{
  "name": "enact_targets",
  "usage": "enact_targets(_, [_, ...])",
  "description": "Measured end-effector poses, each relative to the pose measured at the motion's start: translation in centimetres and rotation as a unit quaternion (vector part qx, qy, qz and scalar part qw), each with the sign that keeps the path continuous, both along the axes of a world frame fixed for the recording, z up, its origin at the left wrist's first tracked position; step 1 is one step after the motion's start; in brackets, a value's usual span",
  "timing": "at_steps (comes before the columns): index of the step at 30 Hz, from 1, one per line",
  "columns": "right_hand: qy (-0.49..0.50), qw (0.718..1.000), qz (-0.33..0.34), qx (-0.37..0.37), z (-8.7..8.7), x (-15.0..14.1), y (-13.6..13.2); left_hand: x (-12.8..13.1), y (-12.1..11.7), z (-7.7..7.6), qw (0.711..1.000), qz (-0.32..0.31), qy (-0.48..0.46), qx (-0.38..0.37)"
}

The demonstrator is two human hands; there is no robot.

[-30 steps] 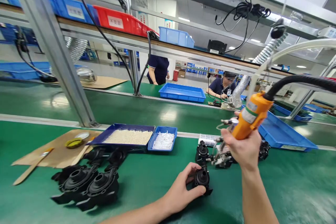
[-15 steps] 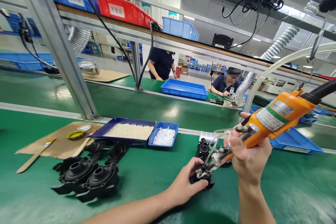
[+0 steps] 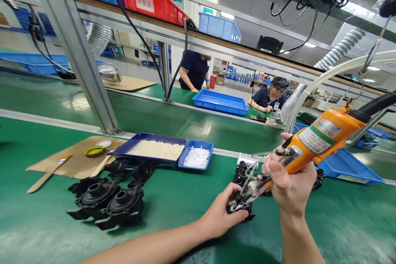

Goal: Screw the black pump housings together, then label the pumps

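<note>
My right hand [image 3: 292, 183] is wrapped round an orange electric screwdriver [image 3: 324, 136], tilted down to the left. Its metal nose and thin clear tubes reach to a black plastic housing [image 3: 247, 214] on the green bench. Thumb and fingers of my left hand [image 3: 224, 210] grip that housing from the left. The tool's tip hides most of its top, so I cannot tell whether a screw is there. Several similar black housings [image 3: 123, 202] lie to the left. Another black part [image 3: 239, 173] stands just behind the one I hold.
A dark blue tray [image 3: 148, 152] of small cream pieces and a small blue tray [image 3: 198, 156] of white pieces stand behind. Brushes [image 3: 46, 175] and a yellow dish [image 3: 94, 151] lie on cardboard. A blue bin [image 3: 352, 167] sits at right. Two people work across the bench.
The view has shifted a little, so the bench things appear slightly further right and higher. Both hands keep their grips, and the screwdriver's nose stays at the housing.
</note>
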State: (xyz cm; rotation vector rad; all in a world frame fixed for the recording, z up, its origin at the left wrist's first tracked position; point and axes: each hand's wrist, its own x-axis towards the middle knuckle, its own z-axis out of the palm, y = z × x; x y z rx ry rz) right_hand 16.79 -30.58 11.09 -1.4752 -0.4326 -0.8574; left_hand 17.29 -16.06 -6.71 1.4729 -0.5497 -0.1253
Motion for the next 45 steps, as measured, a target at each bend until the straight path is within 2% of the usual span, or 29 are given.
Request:
enact_targets(5, [0.010,0.999,-0.007,-0.037,0.0,-0.1,1.4,0.1,0.0,-0.4,1.000,0.004,0.006,-0.006])
enact_targets(10, [-0.010,0.997,-0.001,-0.072,0.5,-0.7,3.9,-0.2,-0.1,1.1,0.999,0.003,-0.013,-0.037])
enact_targets(13, [0.003,0.998,-0.006,-0.065,0.5,-0.7,4.3,-0.3,-0.2,1.8,0.998,-0.003,-0.018,-0.057])
enact_targets(16, [0.020,0.998,-0.007,-0.052,0.2,-0.4,4.3,-0.2,-0.1,1.8,0.999,-0.004,-0.020,-0.043])
enact_targets(19, [0.041,0.998,-0.016,-0.033,0.2,-0.1,4.0,-0.1,0.0,1.2,1.000,-0.002,-0.010,-0.012])
enact_targets(23, [0.055,0.998,-0.008,0.002,0.4,0.1,2.1,-0.4,0.0,-0.1,0.999,-0.015,0.018,-0.022])
enact_targets(26, [0.029,0.998,-0.005,0.050,0.4,0.0,-0.1,-0.8,-0.2,-0.8,0.998,-0.034,0.042,-0.025])
enact_targets(29, [-0.005,0.998,-0.020,0.061,0.3,0.4,-1.5,-1.0,-0.4,-0.8,0.997,-0.050,0.047,-0.018])
enact_targets(35, [0.002,0.999,-0.005,0.044,-0.3,1.8,-1.2,-0.9,-0.4,-1.0,0.996,-0.025,0.065,0.056])
enact_targets(39, [0.010,0.999,-0.006,0.037,-0.5,2.3,-1.2,-0.9,-0.3,-1.3,0.996,-0.033,0.063,0.055])
enact_targets(45, [0.006,1.000,-0.010,0.024,-0.2,2.2,-1.2,-0.9,-0.4,-1.0,0.994,-0.034,0.082,0.062])
